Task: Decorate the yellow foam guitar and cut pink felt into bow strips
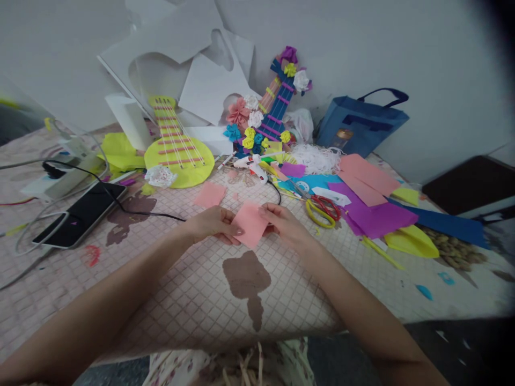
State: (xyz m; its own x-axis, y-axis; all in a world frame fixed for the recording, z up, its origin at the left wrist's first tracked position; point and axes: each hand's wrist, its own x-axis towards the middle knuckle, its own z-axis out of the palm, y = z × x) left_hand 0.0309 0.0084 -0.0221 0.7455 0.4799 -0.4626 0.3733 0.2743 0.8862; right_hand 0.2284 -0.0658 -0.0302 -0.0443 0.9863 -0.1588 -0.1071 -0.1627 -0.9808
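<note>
A small pink paper square [250,223] is held between both hands over the patterned cloth [193,300]. My left hand [215,224] pinches its left edge, thumb on top. My right hand [284,224] grips its right edge with curled fingers. Just beyond lies another pink paper piece [210,194]. A white glue gun [251,165] with a black cord lies behind the hands. Scissors with red and yellow handles [324,209] rest to the right.
A yellow paper guitar [179,150] and a blue flower-decorated guitar [273,110] lean at the back among white foam boards [205,80]. Coloured sheets [374,214], a blue bag [362,123] and a tablet [82,214] with cables surround the work spot.
</note>
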